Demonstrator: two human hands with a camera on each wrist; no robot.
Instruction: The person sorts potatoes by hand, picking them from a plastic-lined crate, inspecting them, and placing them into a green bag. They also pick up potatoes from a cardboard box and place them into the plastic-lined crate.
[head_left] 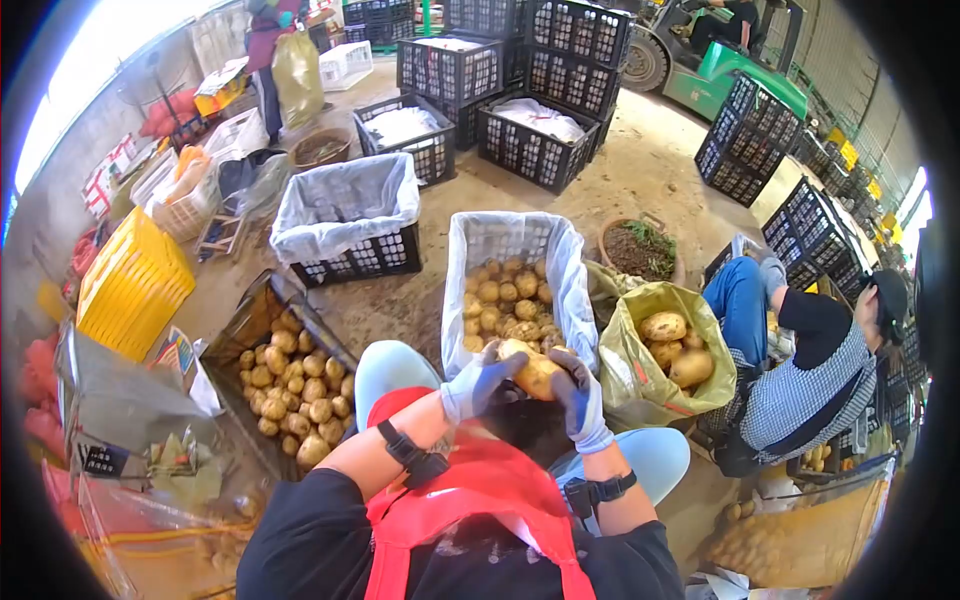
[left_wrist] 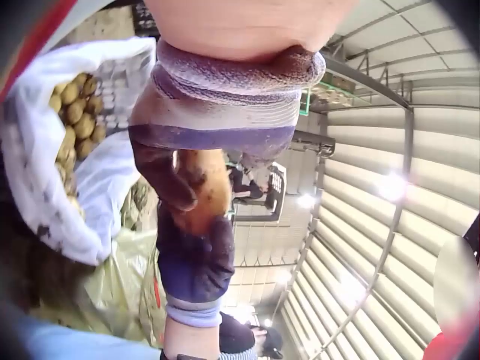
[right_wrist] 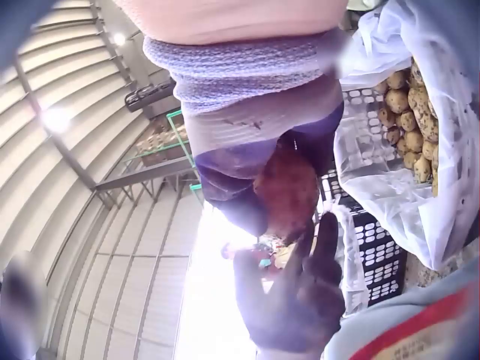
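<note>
A large, long potato [head_left: 535, 372] with dark soil marks is held between both gloved hands, above the near end of a lined crate. My left hand [head_left: 478, 385] grips its left end, and my right hand [head_left: 583, 400] holds the other end. In the left wrist view, the thumb and fingers lie around the potato [left_wrist: 206, 191]. From the right wrist, the potato [right_wrist: 286, 191] shows between the right thumb and fingers, with the left fingers [right_wrist: 326, 244] close below it. Under the hands, smaller potatoes [head_left: 510, 300] fill part of the plastic-lined crate [head_left: 460, 240].
An olive sack [head_left: 640, 390] of large potatoes stands at the right, beside a seated person [head_left: 800, 400]. A dark open container [head_left: 225, 345] of small potatoes lies left. Ahead are a lined crate [head_left: 345, 215], a soil-filled basket [head_left: 630, 250], stacked black crates [head_left: 570, 75] and a green forklift [head_left: 720, 85].
</note>
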